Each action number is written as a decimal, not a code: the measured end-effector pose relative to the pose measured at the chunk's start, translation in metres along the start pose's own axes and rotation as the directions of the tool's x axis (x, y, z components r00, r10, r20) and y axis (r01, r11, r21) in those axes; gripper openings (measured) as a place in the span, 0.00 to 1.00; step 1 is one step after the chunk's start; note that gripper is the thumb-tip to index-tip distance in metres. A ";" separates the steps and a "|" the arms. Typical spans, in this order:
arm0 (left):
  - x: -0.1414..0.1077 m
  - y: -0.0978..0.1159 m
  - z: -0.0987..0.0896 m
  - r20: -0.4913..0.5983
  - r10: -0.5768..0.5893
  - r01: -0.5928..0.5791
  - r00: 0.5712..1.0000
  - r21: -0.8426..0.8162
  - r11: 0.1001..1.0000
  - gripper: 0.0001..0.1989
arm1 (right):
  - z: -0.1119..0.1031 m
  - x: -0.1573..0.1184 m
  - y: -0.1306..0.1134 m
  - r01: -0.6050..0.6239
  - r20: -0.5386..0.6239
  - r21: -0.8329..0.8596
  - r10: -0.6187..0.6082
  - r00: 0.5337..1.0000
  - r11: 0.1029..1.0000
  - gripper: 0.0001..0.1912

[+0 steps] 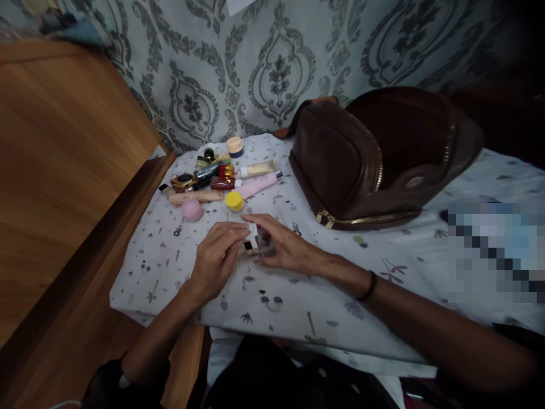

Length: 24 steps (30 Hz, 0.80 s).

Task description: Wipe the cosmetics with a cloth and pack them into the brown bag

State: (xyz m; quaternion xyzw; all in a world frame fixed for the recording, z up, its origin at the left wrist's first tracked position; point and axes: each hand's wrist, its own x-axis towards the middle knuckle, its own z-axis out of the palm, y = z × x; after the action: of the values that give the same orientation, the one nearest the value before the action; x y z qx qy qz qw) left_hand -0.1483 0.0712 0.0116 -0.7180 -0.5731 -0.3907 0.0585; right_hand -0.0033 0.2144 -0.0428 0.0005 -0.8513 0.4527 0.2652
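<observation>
Though fingers hide most of it, a small glass bottle [257,243] with a white and black top appears to be held between the two hands, just above a white printed bedsheet [166,284]; at this size, its exact form is hard to make out. The left hand [217,255] is closed in on it from the left, its fingertips [242,229] on the upper end. The right hand [285,244], with a black wristband [368,286] at its wrist, curls round it from the right. Two-handed contact like this suits small glass: the bottle stays steady with fingers braced on both sides.

Just beyond the hands lie a yellow cap [234,200] and a pink sponge [192,209]. Farther on are a pink tube [259,185], a peach tube [196,196], and a cluster of cosmetics [208,176] with a cream jar [235,146] at its far end. To the right sits an open brown leather zip pouch [374,165]. Damask wallpaper [255,68] rises behind.
</observation>
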 end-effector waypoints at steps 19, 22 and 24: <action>-0.019 -0.002 0.005 0.055 0.196 -0.202 0.979 0.146 0.968 0.13 | 0.000 0.001 0.006 -0.163 -0.115 -0.020 0.159 0.980 0.986 0.39; -0.025 -0.004 0.007 0.076 0.210 -0.220 0.975 0.145 0.965 0.15 | -0.001 0.002 0.005 -0.185 -0.143 -0.029 0.180 0.973 0.982 0.37; -0.029 -0.007 0.009 0.090 0.205 -0.216 0.974 0.135 0.967 0.16 | -0.004 0.004 0.004 -0.195 -0.146 -0.023 0.190 0.971 0.980 0.35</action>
State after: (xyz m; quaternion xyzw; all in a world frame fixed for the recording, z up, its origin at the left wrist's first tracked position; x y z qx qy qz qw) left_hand -0.1513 0.0555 -0.0153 -0.7830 -0.5220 -0.3124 0.1297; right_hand -0.0053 0.2208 -0.0424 -0.1196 -0.8344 0.4591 0.2804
